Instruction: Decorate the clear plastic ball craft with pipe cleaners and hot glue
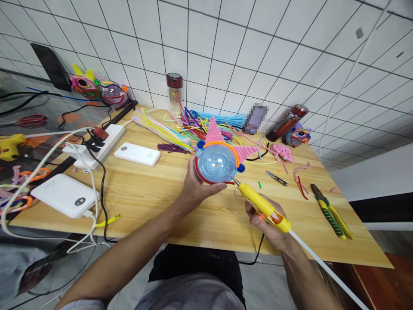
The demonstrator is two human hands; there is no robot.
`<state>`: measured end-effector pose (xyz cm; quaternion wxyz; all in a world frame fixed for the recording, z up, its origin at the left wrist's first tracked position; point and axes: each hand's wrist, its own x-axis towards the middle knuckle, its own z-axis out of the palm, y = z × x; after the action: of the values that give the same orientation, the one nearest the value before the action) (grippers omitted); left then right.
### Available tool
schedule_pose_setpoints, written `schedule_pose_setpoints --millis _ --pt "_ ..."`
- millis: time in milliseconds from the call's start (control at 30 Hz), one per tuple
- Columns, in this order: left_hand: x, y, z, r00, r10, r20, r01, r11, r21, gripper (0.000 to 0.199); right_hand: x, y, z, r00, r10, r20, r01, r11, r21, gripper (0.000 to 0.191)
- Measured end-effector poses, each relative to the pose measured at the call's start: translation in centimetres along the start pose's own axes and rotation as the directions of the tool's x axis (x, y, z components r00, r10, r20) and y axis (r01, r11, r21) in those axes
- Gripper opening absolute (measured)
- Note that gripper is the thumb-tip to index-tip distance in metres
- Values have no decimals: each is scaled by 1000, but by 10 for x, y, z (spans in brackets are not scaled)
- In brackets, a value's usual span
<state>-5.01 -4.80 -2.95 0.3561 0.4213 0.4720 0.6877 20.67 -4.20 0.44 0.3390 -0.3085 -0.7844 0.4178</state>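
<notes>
blue and see-through, a ball (215, 163) sits above the table (206, 219) in the left hand (196, 183), half-curled around its side; the right hand (267, 215) wraps a yellow glue gun (258, 200), nozzle (236, 181) at the ball's lower edge. around: a power bank (137, 154), pipe cleaners (164, 129) partly behind the ball, pliers (331, 211).

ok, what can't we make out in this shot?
All head view:
Left hand: most fingers hidden behind decorated ball.
Glue gun: handle covered by right hand.
White rod: far end cut off by bottom edge.
Purplish item: pixelated.
Nozzle: contact too small to tell.
</notes>
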Motion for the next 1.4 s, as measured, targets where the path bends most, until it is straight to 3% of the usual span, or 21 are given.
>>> schedule_pose_setpoints --millis 600,1400 --pt "0 2 0 999 -24 22 24 1000 -1 118 5 -3 3 999 -47 -23 45 996 -76 54" --pt "0 0 -1 999 -18 48 19 1000 -5 119 8 -9 3 999 -6 -38 2 995 -103 59"
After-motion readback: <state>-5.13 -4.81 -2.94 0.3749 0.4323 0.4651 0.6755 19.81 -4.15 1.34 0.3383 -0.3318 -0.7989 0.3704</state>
